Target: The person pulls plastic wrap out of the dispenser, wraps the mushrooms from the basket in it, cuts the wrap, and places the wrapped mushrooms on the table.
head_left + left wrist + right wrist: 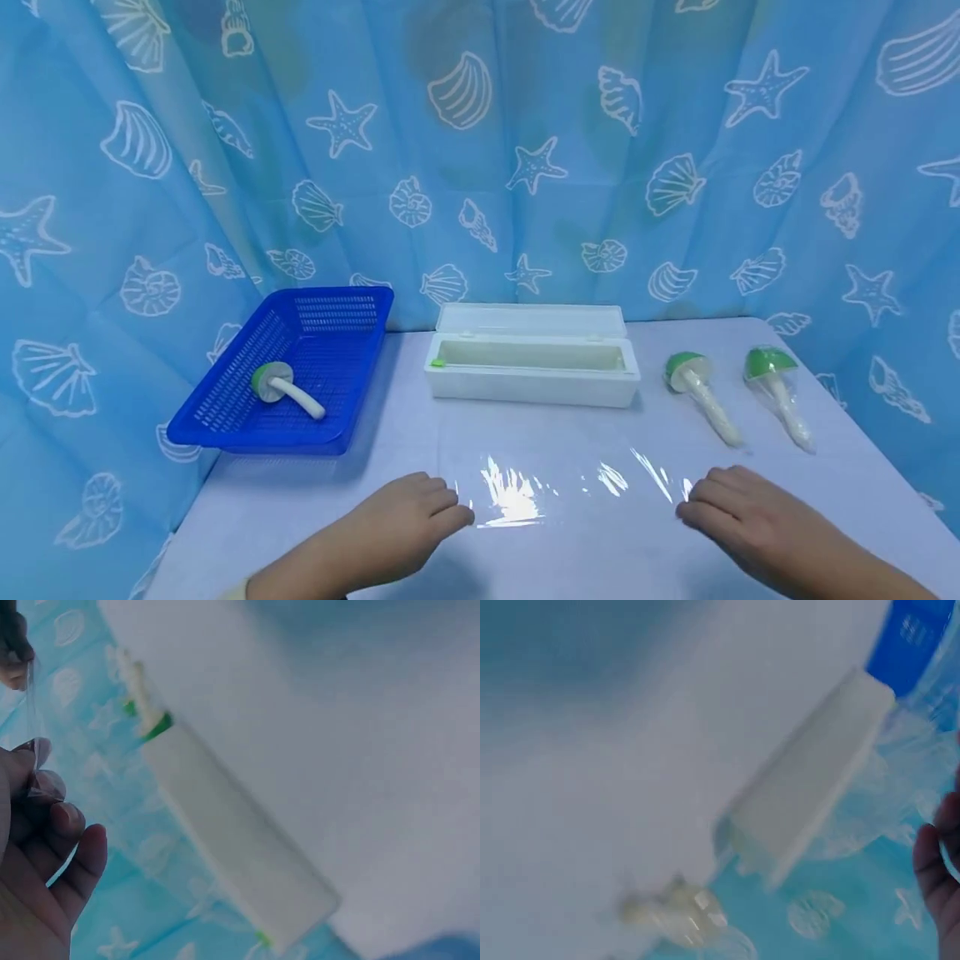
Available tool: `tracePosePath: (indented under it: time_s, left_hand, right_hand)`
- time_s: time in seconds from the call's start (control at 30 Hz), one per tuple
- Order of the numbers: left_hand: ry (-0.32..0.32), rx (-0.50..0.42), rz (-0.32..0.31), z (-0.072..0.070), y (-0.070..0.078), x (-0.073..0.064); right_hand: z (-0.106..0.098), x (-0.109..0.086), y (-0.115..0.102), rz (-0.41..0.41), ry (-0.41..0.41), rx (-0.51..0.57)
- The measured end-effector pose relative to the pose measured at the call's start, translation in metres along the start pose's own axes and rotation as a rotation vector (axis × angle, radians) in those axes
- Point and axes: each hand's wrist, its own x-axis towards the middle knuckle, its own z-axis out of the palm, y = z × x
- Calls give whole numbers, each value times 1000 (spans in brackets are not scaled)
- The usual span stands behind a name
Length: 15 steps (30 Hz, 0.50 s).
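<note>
A sheet of clear plastic film stretches between my two hands, with bright glare on it. My left hand pinches its left edge; in the left wrist view, thumb and index finger grip the film while the other fingers are loosely bent. On the other side my right hand pinches the right edge. Beyond the film stands a long white box, its lid raised, with a small green piece at its left end. The right wrist view shows only a few right fingers.
At the left, a blue plastic basket holds a bare mushroom with a green cap and white stem. Two similar mushrooms, one nearer and one farther right, lie film-wrapped on the white table. A blue shell-print curtain hangs behind.
</note>
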Motion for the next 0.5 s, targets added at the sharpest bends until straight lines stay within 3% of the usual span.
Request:
tracePosePath:
  time_s: [0.13,0.23,0.5]
  left_hand:
    - [-24,26,67,30,2,-11]
    - [-57,54,77,45,1,-14]
    - [-280,-12,-14,60,-3,-18]
  right_hand:
    - [35,-9,-6,64,-230,176]
    - [54,-7,-10,141,-418,245]
    - [83,6,-20,224,-583,334]
